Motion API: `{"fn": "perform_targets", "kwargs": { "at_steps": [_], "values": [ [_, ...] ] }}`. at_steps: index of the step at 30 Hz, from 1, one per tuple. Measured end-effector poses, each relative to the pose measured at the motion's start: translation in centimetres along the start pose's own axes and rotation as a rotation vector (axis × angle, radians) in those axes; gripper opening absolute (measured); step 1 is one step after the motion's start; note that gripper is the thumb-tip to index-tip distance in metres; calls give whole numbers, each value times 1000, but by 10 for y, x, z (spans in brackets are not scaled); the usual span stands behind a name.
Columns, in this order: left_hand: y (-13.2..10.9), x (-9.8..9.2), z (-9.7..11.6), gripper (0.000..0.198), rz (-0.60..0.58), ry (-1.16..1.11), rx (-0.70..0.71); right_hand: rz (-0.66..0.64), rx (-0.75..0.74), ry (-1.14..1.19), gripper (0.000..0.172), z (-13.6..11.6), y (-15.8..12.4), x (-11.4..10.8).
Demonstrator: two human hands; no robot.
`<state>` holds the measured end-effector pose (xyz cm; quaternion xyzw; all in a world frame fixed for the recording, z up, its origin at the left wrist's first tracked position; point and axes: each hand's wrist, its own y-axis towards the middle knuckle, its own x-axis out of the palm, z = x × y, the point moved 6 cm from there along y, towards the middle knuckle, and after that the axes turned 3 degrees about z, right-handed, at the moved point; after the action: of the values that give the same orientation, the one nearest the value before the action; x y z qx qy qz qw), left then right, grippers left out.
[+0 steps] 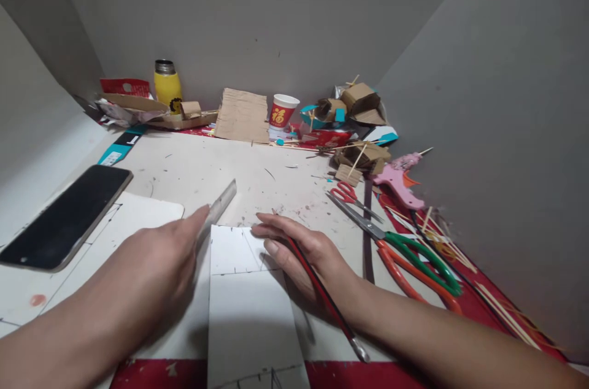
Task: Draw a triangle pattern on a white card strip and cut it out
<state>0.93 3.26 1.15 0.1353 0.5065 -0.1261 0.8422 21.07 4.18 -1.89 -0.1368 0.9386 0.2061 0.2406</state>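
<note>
A strip of white card [248, 309] with pencil lines and tick marks lies in front of me, its near end running out of view. My left hand [161, 254] is closed around a clear ruler [223, 199], held tilted just left of the card's top edge. In my right hand [313, 260] a red and black pencil [322, 291] rests between thumb and fingers, its blunt end towards me. The fingertips of that hand touch the card's upper right corner. The pencil's tip is mostly hidden behind the fingers.
A phone [69, 211] lies at left on a marked white sheet [151, 208]. On the right are large scissors [381, 232], small red scissors [347, 192] and a pink glue gun [400, 180]. Behind stand a yellow bottle [168, 85], cardboard [242, 116] and a paper cup [283, 111].
</note>
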Motion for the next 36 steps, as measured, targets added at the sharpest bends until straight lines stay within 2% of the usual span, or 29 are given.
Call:
{"fn": "perform_targets", "kwargs": {
  "at_steps": [3,6,8,9,13,15,18,21,23,27,31,36],
  "values": [
    [3,1,-4,55,90,-186,-102,23,26,37,34,1,2,-1],
    [1,20,-5,57,25,-550,-251,36,53,52,33,1,3,-2],
    [-1,22,-3,56,14,-648,-290,30,55,47,33,1,3,-2],
    [-2,17,-3,55,45,-624,-298,18,48,37,34,0,3,-2],
    [-9,-21,0,51,304,-369,-277,-34,-48,-38,40,-3,-1,2],
    [-11,-25,6,48,335,-345,-200,-67,-118,-101,50,-4,-4,5],
    [-9,0,14,48,211,-346,-68,-123,-197,-230,70,-4,-8,12],
    [-4,26,19,47,150,-193,107,-142,-221,-307,83,-2,-10,15],
    [0,38,18,45,88,-52,171,-149,-216,-319,87,0,-10,15],
    [5,41,12,47,51,151,169,-156,-217,-327,89,0,-9,14],
    [3,44,14,48,59,197,244,-158,-206,-338,88,2,-9,14],
    [1,56,13,50,-32,253,266,-162,-196,-340,87,4,-10,16]
  ]
}}
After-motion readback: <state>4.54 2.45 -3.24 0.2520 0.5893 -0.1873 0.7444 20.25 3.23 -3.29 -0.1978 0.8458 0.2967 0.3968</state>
